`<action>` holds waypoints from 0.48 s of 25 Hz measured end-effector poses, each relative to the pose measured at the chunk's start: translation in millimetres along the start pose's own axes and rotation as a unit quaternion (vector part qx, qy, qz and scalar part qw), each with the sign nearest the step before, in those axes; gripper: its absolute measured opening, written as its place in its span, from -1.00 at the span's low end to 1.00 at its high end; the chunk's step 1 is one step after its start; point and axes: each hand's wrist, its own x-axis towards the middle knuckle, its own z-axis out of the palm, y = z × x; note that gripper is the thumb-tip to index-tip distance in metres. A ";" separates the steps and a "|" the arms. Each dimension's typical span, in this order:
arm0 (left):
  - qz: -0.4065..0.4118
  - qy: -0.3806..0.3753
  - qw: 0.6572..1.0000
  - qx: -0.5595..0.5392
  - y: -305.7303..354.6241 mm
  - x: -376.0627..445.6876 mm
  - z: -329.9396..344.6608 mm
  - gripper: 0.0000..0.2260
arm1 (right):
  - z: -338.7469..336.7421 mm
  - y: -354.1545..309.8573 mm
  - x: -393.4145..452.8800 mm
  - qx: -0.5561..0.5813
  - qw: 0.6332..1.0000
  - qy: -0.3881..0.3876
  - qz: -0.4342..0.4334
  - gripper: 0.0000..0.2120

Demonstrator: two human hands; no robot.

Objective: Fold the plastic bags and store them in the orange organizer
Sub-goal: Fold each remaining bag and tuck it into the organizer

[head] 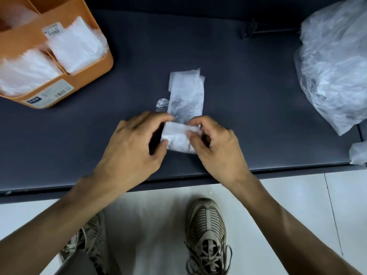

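1. Head view looks down on a dark table point(258, 96), with the person's 2 hands meeting at the centre of the frame over 1 plastic bag point(186, 96).
2. This bag is already narrowed into a long strip that runs from the hands toward the upper centre of the frame; its near end is turned over into a short white fold.
3. The left hand point(135, 143) pinches the left edge of that fold between thumb and fingers, a narrow grip closed on the bag.
4. The right hand point(216, 143) pinches the right edge in the same narrow way, thumb pressed on top of the fold.
5. The orange organizer point(89, 76) sits in the upper left of the frame, well apart from the hands. At least 2 of its compartments hold folded white bags standing on edge; another compartment further back is blurred, so its contents cannot be told.
6. A loose heap of unfolded bags point(333, 66) fills the upper right of the frame, and 1 more crumpled piece point(358, 153) lies at the right edge of the table.
7. Judged from this, the task looks partly done: several bags are stored, 1 is mid-fold, and the heap on the right remains.
8. The bag in hand likely needs more end-over-end folds along the strip before it can go into the organizer.
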 end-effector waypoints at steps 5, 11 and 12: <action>0.135 -0.085 0.972 0.175 -9.1 -1.1 10.3 -0.58 | -0.4 -4.8 9.4 -0.078 0.996 -0.040 -0.004 -0.82; 0.140 -0.067 0.973 0.170 -10.2 -2.8 14.2 -0.63 | -8.0 10.3 -0.9 -0.166 0.966 -0.017 -0.196 -0.60; 0.142 -0.064 0.974 0.166 -9.9 -3.0 14.0 -0.64 | -10.1 14.7 -1.8 -0.184 0.958 -0.041 -0.217 -0.58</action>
